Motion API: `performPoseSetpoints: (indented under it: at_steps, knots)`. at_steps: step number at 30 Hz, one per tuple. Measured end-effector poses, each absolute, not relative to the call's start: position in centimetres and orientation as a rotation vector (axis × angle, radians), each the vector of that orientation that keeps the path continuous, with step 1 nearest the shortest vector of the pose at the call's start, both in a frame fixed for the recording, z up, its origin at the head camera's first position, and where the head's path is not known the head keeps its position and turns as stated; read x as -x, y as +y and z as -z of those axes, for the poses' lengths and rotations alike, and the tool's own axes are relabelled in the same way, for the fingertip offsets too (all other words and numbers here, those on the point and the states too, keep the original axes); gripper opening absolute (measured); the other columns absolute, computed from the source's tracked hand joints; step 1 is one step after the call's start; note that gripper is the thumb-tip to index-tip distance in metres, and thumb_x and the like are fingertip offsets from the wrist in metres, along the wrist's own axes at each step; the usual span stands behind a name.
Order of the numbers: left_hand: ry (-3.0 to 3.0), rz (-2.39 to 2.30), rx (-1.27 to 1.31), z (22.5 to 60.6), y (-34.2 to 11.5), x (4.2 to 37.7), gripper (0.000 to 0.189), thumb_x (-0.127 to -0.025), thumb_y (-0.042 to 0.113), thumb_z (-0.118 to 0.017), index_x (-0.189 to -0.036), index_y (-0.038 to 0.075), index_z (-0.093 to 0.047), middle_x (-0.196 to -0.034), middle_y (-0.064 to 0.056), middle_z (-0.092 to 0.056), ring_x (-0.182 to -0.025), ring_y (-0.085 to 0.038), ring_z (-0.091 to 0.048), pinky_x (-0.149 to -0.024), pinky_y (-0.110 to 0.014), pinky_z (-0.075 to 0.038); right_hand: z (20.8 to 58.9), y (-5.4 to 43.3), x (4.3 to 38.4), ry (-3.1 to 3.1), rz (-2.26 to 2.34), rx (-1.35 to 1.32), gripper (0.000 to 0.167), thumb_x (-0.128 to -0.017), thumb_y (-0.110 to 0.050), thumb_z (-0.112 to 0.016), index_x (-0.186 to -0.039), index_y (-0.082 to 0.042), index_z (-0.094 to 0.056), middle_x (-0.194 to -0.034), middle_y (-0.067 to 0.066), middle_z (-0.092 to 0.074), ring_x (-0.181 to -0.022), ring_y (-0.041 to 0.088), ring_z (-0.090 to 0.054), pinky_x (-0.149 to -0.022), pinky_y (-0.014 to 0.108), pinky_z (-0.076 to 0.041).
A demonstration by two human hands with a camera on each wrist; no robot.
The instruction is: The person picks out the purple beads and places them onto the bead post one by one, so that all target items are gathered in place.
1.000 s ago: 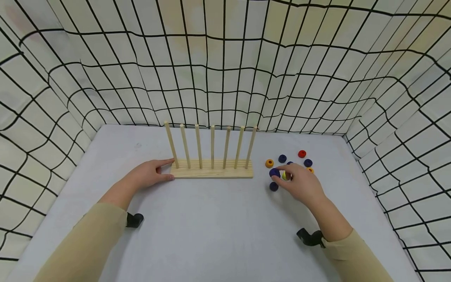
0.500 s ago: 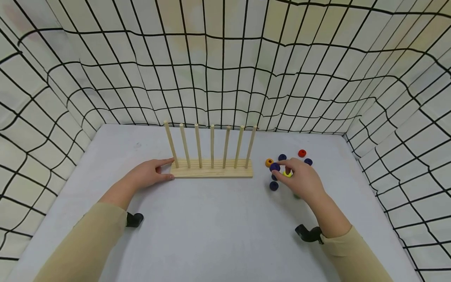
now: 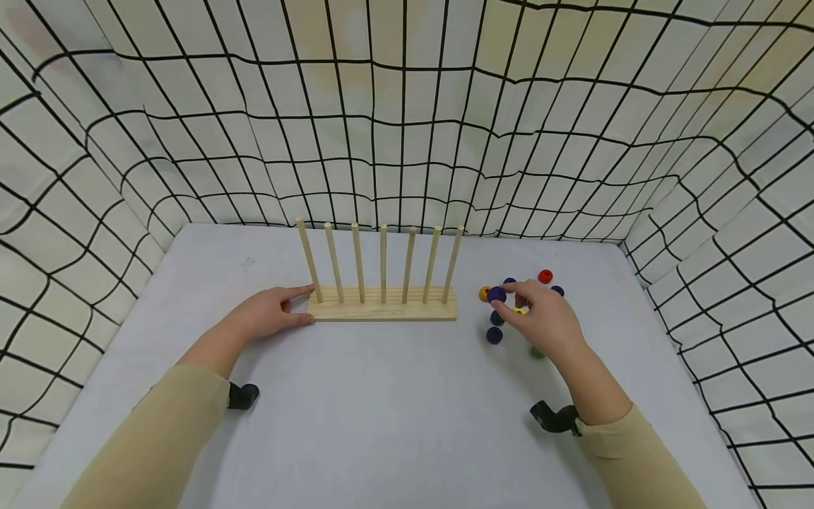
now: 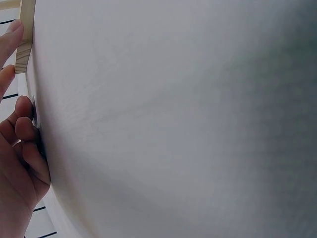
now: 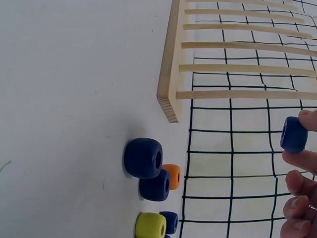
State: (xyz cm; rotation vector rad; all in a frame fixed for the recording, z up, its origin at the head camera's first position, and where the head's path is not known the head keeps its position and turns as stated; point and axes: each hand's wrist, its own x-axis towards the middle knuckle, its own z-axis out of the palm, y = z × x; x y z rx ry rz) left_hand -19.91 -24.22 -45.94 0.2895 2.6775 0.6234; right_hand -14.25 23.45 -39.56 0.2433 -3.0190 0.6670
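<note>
My left hand (image 3: pixel 263 316) grips the left end of a wooden peg stand (image 3: pixel 381 311), thumb at the front corner and index finger at the back. Several upright pegs rise from it, all bare. In the left wrist view the other fingers (image 4: pixel 26 129) lie curled against the tabletop. My right hand (image 3: pixel 548 319) pinches a dark blue bead (image 3: pixel 497 295) between thumb and index finger, raised above the table right of the stand; the right wrist view shows the bead's hole (image 5: pixel 284 131). Beneath that hand lie more beads, including a yellow one (image 5: pixel 150 225), partly hidden in the head view.
Loose blue beads (image 3: pixel 494 335), an orange bead (image 3: pixel 485 293), a red bead (image 3: pixel 545 276) and a green bead (image 3: pixel 538 351) lie on the white table (image 3: pixel 381 424). Black netting (image 3: pixel 403 124) encloses the back and sides.
My right hand has lifted the blue bead slightly up and away from the other beads, uncovering a blue one and the green one. The left hand and stand have stayed put.
</note>
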Motion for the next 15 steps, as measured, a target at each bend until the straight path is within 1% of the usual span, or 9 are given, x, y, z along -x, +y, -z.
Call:
performPoseSetpoints:
  at_steps: [6, 11, 15]
  knots:
    - [2.676, -0.628, -0.289, 45.99, -24.16, 19.93, 0.079, -0.087, 0.055, -0.07, -0.152, 0.021, -0.042, -0.079, -0.005, -0.045, -0.072, -0.02, -0.042, -0.066, -0.036, -0.032, 39.37, 23.33, 14.38, -2.997, -0.689, -0.234, 0.045, -0.093, -0.045, -0.067, -0.125, -0.013, -0.068, -0.093, 0.005, -0.06, -0.085, 0.022, -0.053, -0.07, 0.037, -0.044]
    - [2.674, -0.625, -0.28, 46.0, -24.15, 19.92, 0.08, -0.086, 0.056, -0.07, -0.153, 0.022, -0.041, -0.079, -0.005, -0.045, -0.072, -0.02, -0.042, -0.066, -0.036, -0.032, 39.07, 23.05, 14.61, -2.979, -0.731, -0.235, 0.045, -0.094, -0.045, -0.065, -0.126, -0.015, -0.068, -0.091, 0.003, -0.059, -0.085, 0.022, -0.052, -0.07, 0.036, -0.042]
    - [2.67, -0.623, -0.276, 46.06, -24.17, 19.95, 0.081, -0.086, 0.057, -0.07, -0.153, 0.022, -0.041, -0.08, -0.006, -0.045, -0.072, -0.02, -0.041, -0.065, -0.036, -0.032, 38.73, 22.82, 14.75, -2.971, -0.748, -0.22, 0.046, -0.094, -0.046, -0.065, -0.127, -0.014, -0.068, -0.09, 0.003, -0.058, -0.086, 0.022, -0.052, -0.07, 0.036, -0.041]
